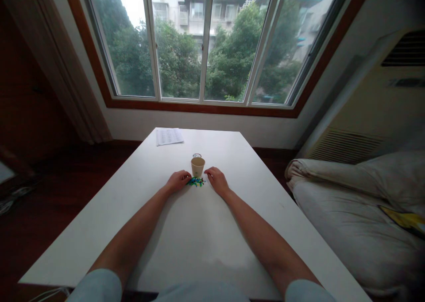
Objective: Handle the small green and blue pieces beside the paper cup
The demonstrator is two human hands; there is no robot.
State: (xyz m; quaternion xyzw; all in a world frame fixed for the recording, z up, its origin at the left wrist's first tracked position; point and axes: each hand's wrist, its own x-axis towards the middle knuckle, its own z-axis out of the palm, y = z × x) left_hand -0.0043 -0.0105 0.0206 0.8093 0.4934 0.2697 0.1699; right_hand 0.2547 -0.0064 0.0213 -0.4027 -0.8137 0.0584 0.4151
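A tan paper cup (198,167) stands upright on the white table (199,231). Right in front of it lies a small loose pile of tiny green, blue and yellow beads (196,182). My left hand (179,181) rests at the left edge of the pile, its fingers curled together with the tips at the beads. Whatever may be between those tips is too small to make out. On the other side, my right hand (217,180) is near the cup and the pile, fingers loosely bent and slightly apart, nothing visible in them.
A thin dark loop (197,155) lies just behind the cup. Sheets of printed paper (169,136) are at the table's far left corner. Beyond the table is a wide window (202,49). A covered sofa (352,213) stands along the right side.
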